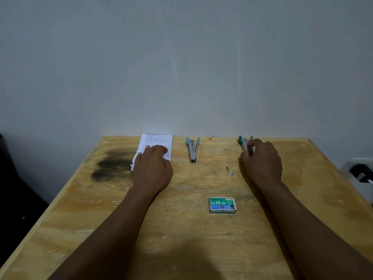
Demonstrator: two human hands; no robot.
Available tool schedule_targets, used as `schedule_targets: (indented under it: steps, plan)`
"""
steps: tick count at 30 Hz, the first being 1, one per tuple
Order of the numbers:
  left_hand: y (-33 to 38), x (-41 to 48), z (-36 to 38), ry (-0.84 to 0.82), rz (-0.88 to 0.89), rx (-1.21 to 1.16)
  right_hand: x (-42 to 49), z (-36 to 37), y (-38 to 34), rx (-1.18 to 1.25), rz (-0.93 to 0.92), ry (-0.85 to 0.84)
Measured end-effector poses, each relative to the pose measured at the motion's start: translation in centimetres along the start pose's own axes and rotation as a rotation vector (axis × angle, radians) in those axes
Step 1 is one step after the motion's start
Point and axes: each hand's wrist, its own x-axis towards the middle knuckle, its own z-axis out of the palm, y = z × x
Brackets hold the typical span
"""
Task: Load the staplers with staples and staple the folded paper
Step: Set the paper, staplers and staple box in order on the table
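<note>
A folded printed paper (159,141) lies at the table's far edge, and my left hand (153,167) rests flat on its near part. A light-blue stapler (192,147) lies untouched to the right of the paper, nose pointing toward me. At the far right, my right hand (262,160) has its fingers closed around a teal stapler (244,142), whose handle end sticks out beyond my fingers. A green box of No.10 staples (222,204) sits shut in the middle of the table. A few loose staple bits (229,171) lie between the two staplers.
The wooden table (201,239) has a dark scorch-like stain (111,164) at the left. It stands against a plain grey wall. A white object with a black part (359,174) sits off the table's right edge.
</note>
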Motion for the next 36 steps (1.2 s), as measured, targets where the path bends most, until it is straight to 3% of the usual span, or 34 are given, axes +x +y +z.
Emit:
schedule_targets:
  steps: [13,36]
  plan:
    - [0.3,-0.7,-1.1,0.092,0.119,-0.003,-0.9,-0.2,0.4,0.02,-0.078,-0.007]
    - [0.0,-0.8,-0.6,0.046,0.155,-0.025,-0.7,-0.4,0.2,0.133,0.005,-0.008]
